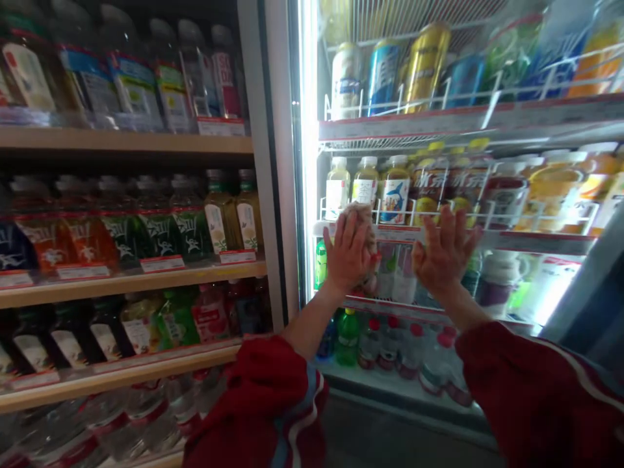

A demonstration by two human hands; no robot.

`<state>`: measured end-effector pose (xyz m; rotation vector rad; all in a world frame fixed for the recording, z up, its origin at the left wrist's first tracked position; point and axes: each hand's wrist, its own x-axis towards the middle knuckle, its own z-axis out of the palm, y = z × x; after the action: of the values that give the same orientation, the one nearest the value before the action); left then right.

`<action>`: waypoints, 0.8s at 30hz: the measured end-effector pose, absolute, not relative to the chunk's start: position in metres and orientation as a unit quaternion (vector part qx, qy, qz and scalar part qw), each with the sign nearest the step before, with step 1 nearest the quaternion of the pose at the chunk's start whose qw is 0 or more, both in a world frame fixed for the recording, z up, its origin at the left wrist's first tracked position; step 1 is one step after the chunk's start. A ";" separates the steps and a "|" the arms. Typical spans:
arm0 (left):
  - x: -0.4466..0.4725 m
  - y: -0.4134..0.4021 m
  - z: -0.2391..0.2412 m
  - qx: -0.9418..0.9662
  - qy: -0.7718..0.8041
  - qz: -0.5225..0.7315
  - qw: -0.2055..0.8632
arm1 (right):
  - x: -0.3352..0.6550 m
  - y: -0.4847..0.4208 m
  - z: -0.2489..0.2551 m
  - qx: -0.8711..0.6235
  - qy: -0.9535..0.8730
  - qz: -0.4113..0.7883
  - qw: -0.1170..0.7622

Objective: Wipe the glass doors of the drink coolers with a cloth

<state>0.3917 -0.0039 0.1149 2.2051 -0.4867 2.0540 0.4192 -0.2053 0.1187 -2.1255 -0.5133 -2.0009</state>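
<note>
My left hand (347, 250) is laid over a crumpled beige cloth (368, 224), its fingers pressing on it. Both are in front of the lit drinks fridge, by the price-label rail (394, 234) under the middle row. To the right, my right hand (444, 255) is raised with fingers spread and palm facing the fridge, holding nothing. Bottles of iced tea (429, 179) stand behind it. I cannot tell whether a pane of glass lies between my hands and the bottles.
Wooden shelves (131, 281) with rows of bottled drinks run along the left, beside a grey upright post (275, 162). Cans (383, 77) fill the fridge's upper shelf. Red-capped bottles (390, 341) stand on its floor. A dark panel (592, 312) is at the right.
</note>
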 end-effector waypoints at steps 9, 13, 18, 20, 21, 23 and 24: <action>0.394 0.020 0.100 0.688 -0.156 0.708 0.044 | 0.416 -0.204 0.119 -0.730 -0.165 -0.657 0.096; 0.394 0.022 0.096 0.694 -0.144 0.699 0.094 | 0.413 -0.199 0.119 -0.733 -0.156 -0.652 0.114; 0.391 -0.002 0.081 0.723 -0.221 0.653 0.039 | 0.411 -0.195 0.114 -0.732 -0.157 -0.651 0.120; 0.389 0.004 0.073 0.726 -0.235 0.646 0.018 | 0.410 -0.196 0.113 -0.721 -0.166 -0.663 0.117; 0.388 0.011 0.070 0.728 -0.230 0.646 0.018 | 0.410 -0.196 0.113 -0.717 -0.169 -0.667 0.113; 0.387 0.030 0.066 0.729 -0.198 0.654 0.035 | 0.411 -0.197 0.113 -0.710 -0.168 -0.676 0.104; 0.387 0.039 0.064 0.728 -0.175 0.661 0.048 | 0.412 -0.197 0.113 -0.707 -0.166 -0.681 0.099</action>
<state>0.3867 0.0386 0.0645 2.2189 -0.5337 2.0162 0.4117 -0.1973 0.1128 -2.0900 -0.4921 -2.0138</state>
